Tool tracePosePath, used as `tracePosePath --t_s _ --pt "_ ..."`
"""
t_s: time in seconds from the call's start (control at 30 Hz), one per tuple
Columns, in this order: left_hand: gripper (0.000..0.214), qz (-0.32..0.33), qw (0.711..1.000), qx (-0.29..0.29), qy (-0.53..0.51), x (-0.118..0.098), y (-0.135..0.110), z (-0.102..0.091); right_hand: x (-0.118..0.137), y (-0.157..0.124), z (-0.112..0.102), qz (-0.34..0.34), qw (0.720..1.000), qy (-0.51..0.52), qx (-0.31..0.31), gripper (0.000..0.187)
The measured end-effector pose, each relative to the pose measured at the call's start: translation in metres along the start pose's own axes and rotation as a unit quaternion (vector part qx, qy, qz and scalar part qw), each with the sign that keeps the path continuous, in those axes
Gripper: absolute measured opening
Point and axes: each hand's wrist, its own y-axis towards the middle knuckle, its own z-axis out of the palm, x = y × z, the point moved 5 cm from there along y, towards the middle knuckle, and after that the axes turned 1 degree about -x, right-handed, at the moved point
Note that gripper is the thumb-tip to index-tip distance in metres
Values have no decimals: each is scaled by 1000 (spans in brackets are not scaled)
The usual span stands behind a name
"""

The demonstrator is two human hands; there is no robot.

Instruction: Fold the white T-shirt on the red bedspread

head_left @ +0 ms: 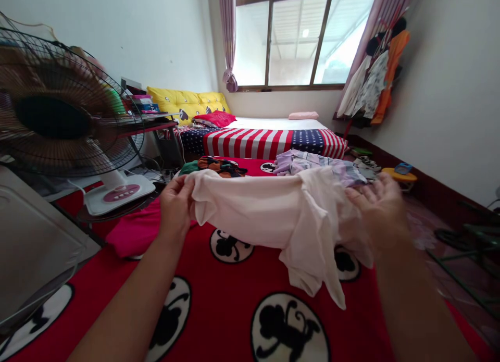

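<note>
A white garment (253,208) is stretched between my two hands above a red patterned blanket (226,310). My left hand (176,206) pinches its left end, fingers closed on the cloth. At the other end my right hand (377,208), a little blurred, has the cloth between thumb and fingers. Loose folds of the garment hang down near the right side, and its exact cut cannot be made out. Behind it lie a lavender plaid cloth (300,161) and a dark orange and green bundle of cloth (219,166). Bright pink fabric (136,229) lies beside my left forearm.
A standing fan (113,190) is close on the left. Beyond the blanket stands a bed with a stars-and-stripes cover (253,143), a red pillow (216,119) and a yellow cushion (175,104). Clothes (371,86) hang at the right wall, above a yellow stool (400,177).
</note>
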Motion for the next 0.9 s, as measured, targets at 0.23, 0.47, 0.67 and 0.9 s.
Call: tracePosePath --t_s 0.23,0.47,0.67,0.9 --pt "32 135 943 91 291 24 -18 8 -9 -47 55 -94 876 -387 273 48" --pt "42 155 829 402 356 33 -79 55 -19 -61 66 -65 793 -485 362 25" --pt "85 174 686 512 487 65 -99 52 20 -30 26 26 991 -54 121 25" --pt "25 102 783 437 430 52 -77 48 44 -16 4 56 937 338 -66 4"
